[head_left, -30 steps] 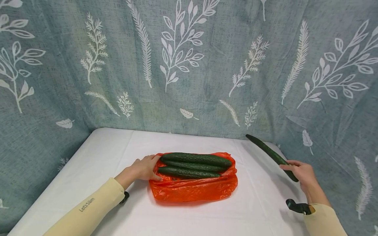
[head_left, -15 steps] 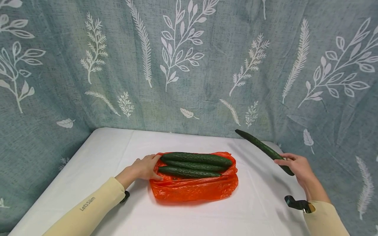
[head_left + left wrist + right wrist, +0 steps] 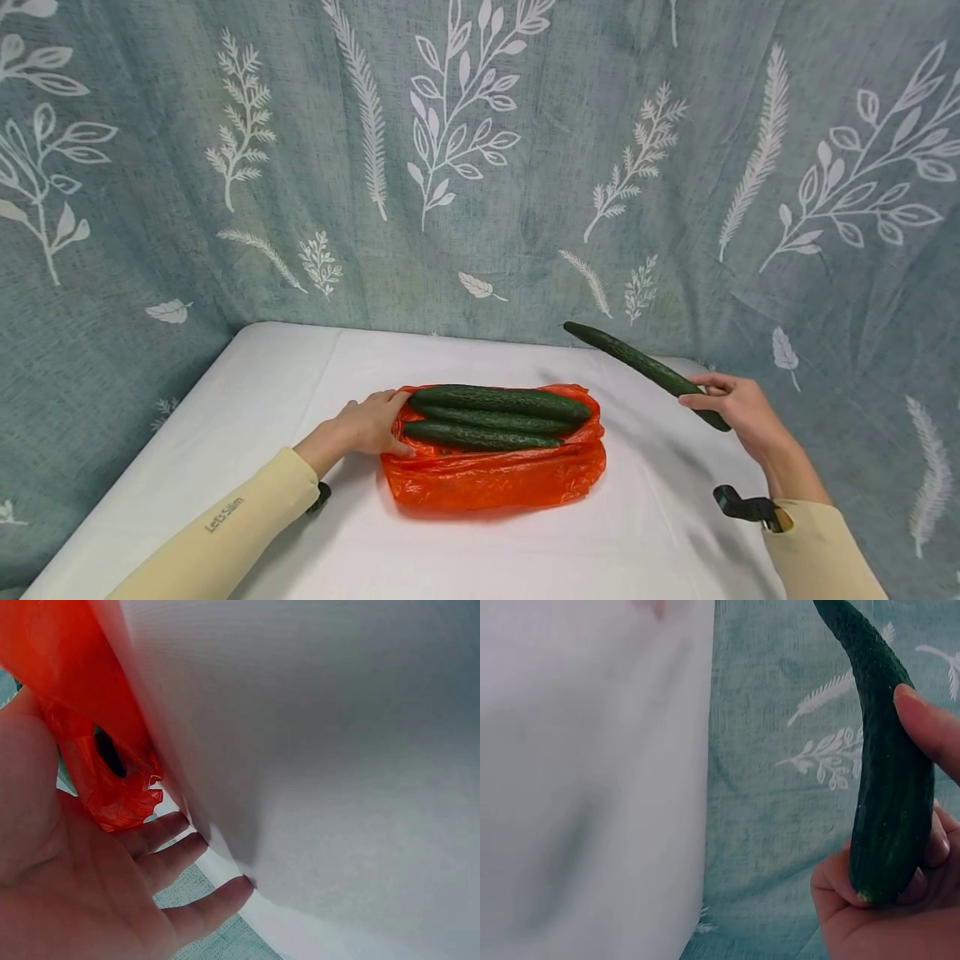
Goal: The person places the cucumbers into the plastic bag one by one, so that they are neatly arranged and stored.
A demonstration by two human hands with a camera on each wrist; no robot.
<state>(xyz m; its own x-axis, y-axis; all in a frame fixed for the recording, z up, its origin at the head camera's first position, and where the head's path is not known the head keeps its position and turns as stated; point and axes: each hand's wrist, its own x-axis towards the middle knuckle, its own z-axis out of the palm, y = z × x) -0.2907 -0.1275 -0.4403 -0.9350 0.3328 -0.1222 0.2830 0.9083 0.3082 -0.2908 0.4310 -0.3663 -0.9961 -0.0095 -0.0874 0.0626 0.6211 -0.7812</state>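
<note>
In the head view, several dark green cucumbers (image 3: 495, 402) lie side by side on and in a red-orange plastic bag (image 3: 495, 483) on the white table. My left hand (image 3: 372, 422) rests at the bag's left end, thumb towards its front and fingers towards its back. In the left wrist view, three fairly straight fingers (image 3: 214, 907) extend past the crumpled bag (image 3: 120, 806); the index fingertip is hidden. To the right, my right hand (image 3: 738, 408) pinches another cucumber (image 3: 630, 357) near its lower end, above the table. This cucumber (image 3: 889, 802) points up and leftward, slightly bent.
A white cloth covers the table (image 3: 525, 550). Behind and at both sides hangs a grey-green curtain (image 3: 300, 167) with white leaf prints. A dark strap mount (image 3: 746, 507) sticks out at the right wrist.
My right hand has moved left and farther from me, carrying its cucumber towards the bag and slightly higher in view. The left hand, bag and its cucumbers stay in place.
</note>
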